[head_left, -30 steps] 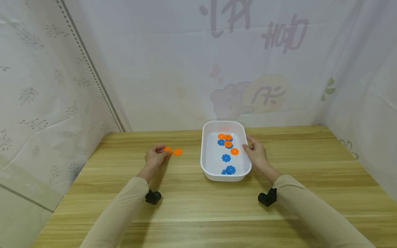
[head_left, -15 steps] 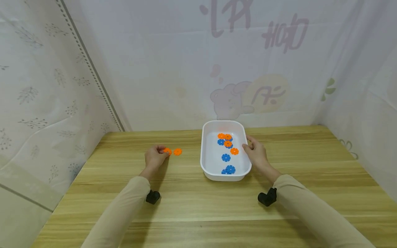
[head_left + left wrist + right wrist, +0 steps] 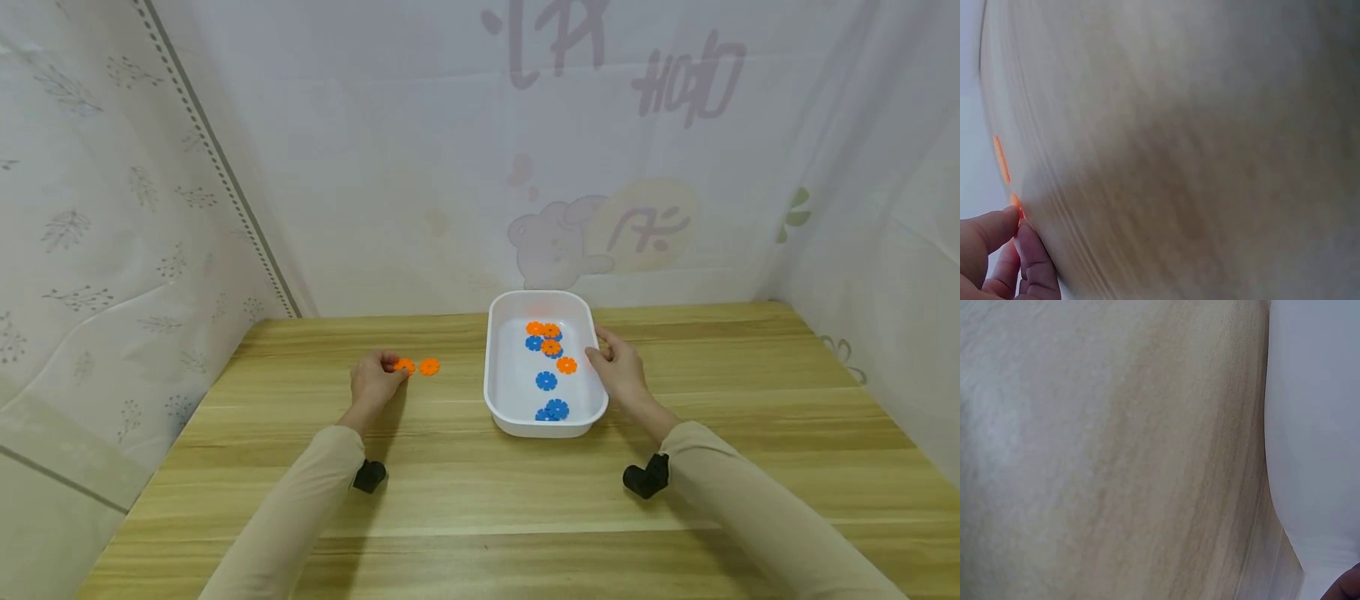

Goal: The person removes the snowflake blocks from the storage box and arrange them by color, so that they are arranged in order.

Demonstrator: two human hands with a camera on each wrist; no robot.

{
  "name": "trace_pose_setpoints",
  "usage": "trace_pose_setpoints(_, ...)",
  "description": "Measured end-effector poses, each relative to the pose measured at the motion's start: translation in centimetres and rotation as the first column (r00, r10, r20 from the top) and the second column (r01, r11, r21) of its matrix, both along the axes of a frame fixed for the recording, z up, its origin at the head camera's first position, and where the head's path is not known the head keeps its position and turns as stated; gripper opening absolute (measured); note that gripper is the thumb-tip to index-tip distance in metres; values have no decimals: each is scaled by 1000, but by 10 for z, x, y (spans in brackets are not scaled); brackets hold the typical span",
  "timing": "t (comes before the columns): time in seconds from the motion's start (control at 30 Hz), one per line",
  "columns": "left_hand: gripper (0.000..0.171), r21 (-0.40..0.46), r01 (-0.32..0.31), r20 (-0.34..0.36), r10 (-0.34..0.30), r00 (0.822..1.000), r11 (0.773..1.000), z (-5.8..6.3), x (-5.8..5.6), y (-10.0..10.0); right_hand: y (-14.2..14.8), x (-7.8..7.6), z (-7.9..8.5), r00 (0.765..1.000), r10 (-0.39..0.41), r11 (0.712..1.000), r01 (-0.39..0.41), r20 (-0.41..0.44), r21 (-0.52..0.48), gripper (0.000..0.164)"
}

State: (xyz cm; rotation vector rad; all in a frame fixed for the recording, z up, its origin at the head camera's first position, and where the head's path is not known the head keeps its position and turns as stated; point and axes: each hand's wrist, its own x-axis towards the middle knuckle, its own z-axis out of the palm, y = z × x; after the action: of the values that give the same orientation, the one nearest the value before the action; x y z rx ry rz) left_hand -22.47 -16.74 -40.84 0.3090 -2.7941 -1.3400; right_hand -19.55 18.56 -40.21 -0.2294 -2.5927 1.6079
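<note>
At the left of the table in the head view, my left hand (image 3: 372, 380) pinches the near edge of an orange notched plastic disc (image 3: 406, 367) between thumb and fingers. The disc stays low over the wood. Just right of it lies a second orange notched disc (image 3: 430, 367), a small gap apart. The left wrist view shows my thumb (image 3: 999, 226) and curled fingers at the held disc, which is mostly hidden there. My right hand (image 3: 621, 367) grips the right rim of a white rectangular tray (image 3: 489, 367), thumb over the edge, fingers along the outer wall.
Inside the tray lie several blue notched discs (image 3: 546, 381) and several orange ones (image 3: 567, 366), some overlapping. The wooden table (image 3: 450, 500) meets a pale printed cloth (image 3: 390, 208) behind and at both sides.
My left thumb has drawn back a little and the pinched orange disc lies slightly lower and flatter. My right hand and the tray hold their place.
</note>
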Motion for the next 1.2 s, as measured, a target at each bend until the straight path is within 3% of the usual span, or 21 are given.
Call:
trace_pose_setpoints(0.47,28,-18,16,2,-16,1000,1000,4,0,-1,-1,2,0,1000,-1,1000,1,-12,9,47)
trace_pose_setpoints(0.67,32,40,-3,-9,4,1000,999,2,2,-2,-2,1,-1,1000,1,1000,-1,-12,-3,48)
trace_pose_setpoints(0.83,31,112,5,-65,3,998,994,3,2,7,-1,0,1,1000,-2,1000,2,-5,-2,48)
trace_pose_setpoints(0.97,31,266,47,-73,-28,997,963,10,4,28,0,0,1,1000,1,1000,-1,-3,-6,48)
trace_pose_setpoints(1.2,31,485,141,-92,-110,990,863,28,10,78,1,-2,2,1000,0,1000,0,-10,7,47)
